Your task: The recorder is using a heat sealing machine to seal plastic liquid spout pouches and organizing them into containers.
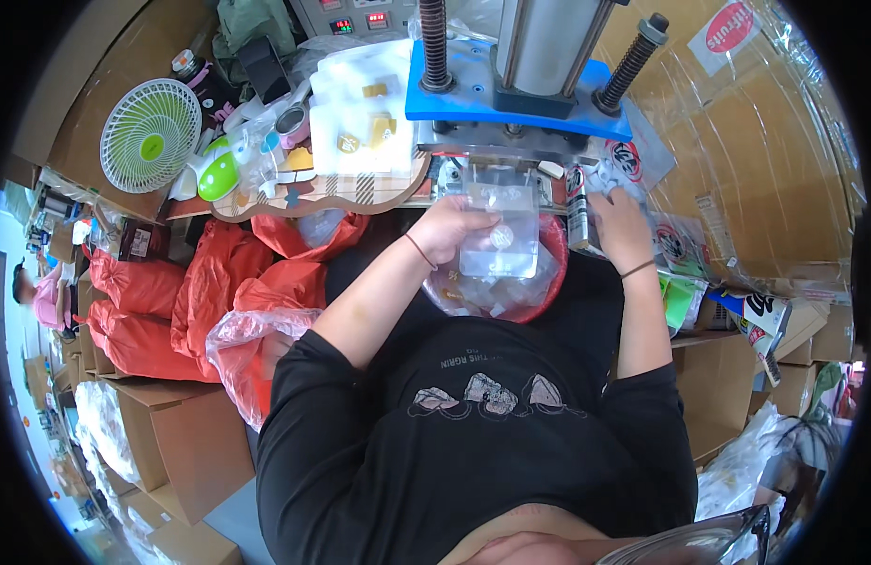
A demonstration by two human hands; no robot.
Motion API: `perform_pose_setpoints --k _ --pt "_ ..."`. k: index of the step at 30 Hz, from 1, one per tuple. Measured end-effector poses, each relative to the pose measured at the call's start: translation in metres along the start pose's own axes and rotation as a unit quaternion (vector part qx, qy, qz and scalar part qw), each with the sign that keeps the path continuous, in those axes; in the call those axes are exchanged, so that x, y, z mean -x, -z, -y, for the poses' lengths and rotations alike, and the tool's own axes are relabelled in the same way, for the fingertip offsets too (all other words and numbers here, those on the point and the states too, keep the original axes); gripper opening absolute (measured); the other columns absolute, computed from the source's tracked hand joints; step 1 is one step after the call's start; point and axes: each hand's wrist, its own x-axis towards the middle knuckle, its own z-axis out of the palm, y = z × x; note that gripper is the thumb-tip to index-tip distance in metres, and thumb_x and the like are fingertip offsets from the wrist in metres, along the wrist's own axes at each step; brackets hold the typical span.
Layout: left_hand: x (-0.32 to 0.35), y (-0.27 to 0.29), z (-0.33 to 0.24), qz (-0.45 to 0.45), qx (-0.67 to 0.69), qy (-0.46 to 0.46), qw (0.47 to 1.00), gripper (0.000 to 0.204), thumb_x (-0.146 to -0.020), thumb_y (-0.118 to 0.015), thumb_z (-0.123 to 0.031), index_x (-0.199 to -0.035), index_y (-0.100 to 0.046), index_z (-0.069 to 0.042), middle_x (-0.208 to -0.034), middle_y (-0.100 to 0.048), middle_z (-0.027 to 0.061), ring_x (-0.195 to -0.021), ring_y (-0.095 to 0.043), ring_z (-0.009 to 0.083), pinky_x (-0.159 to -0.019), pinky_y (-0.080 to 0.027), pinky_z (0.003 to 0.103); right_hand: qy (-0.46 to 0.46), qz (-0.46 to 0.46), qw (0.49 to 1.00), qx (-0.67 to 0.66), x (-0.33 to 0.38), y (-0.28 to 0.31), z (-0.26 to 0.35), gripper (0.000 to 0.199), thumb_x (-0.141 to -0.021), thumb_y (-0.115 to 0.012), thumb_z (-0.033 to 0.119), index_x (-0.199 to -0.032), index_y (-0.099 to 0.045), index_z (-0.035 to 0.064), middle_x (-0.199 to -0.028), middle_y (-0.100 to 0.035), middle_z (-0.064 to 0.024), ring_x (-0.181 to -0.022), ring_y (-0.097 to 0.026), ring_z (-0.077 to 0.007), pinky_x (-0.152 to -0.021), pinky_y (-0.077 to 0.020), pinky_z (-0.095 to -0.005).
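Plastic, transparent and flat, is the pouch [501, 252] which I see in the head view, pinched by the left hand [445, 230] above the red basin [557, 247]. Beside printed packaging [577, 218], the right hand [623, 229] has a grip I cannot tell.

From where I stand, the person's left hand [451, 229] pinches a clear plastic sheet [499, 252] above a red basin [559, 243] in the lap. The right hand [624, 233] is at a can [578, 215], contact unclear. A blue-plated press [512, 106] looms ahead; a green-and-white fan [151, 135] stands leftward.
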Motion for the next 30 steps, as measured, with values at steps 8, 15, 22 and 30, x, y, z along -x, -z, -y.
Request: perform_pose_setpoints --k 8,15,22,30 --pt "0.034 0.058 -0.044 -0.343 -0.41 -0.326 0.78 0.041 -0.094 -0.068 -0.024 -0.127 -0.055 -0.003 -0.1 -0.068 0.0089 -0.082 -0.067 0.0187 -0.07 -0.055 0.032 0.076 -0.119 0.989 -0.038 0.006 -0.01 -0.015 0.028 -0.085 -0.066 0.011 -0.112 -0.061 0.0069 -0.106 -0.065 -0.0126 -0.097 -0.06 -0.0339 -0.08 -0.0483 -0.0447" --pt "0.065 0.09 -0.009 -0.243 -0.374 -0.29 0.847 0.023 -0.097 -0.064 -0.021 -0.108 -0.066 -0.001 -0.089 -0.07 0.0091 -0.072 -0.064 0.0121 -0.066 -0.051 0.029 0.027 -0.209 0.954 -0.213 0.011 0.001 0.015 0.025 -0.087 -0.071 0.02 -0.104 -0.061 0.0049 -0.095 -0.065 -0.0116 -0.093 -0.061 -0.0335 -0.079 -0.048 -0.0408" --pt "0.074 0.015 -0.003 -0.09 -0.45 -0.146 0.876 0.02 -0.098 -0.064 -0.018 -0.105 -0.07 0.0 -0.081 -0.068 -0.0003 -0.071 -0.059 0.0045 -0.067 -0.049 0.022 0.124 -0.06 0.881 -0.452 -0.002 0.034 0.096 0.016 -0.089 -0.07 0.016 -0.096 -0.065 0.0025 -0.087 -0.067 -0.0115 -0.083 -0.064 -0.0271 -0.072 -0.0498 -0.0354" --pt "0.066 -0.041 0.024 0.018 -0.188 -0.058 0.98 0.02 -0.093 -0.07 -0.018 -0.103 -0.072 -0.001 -0.084 -0.07 0.0005 -0.073 -0.061 0.0067 -0.068 -0.051 0.025 0.176 0.026 0.911 -0.372 -0.01 0.039 0.08 0.027 -0.093 -0.066 0.029 -0.102 -0.067 0.0038 -0.089 -0.067 -0.0133 -0.087 -0.064 -0.0315 -0.077 -0.0493 -0.0391"
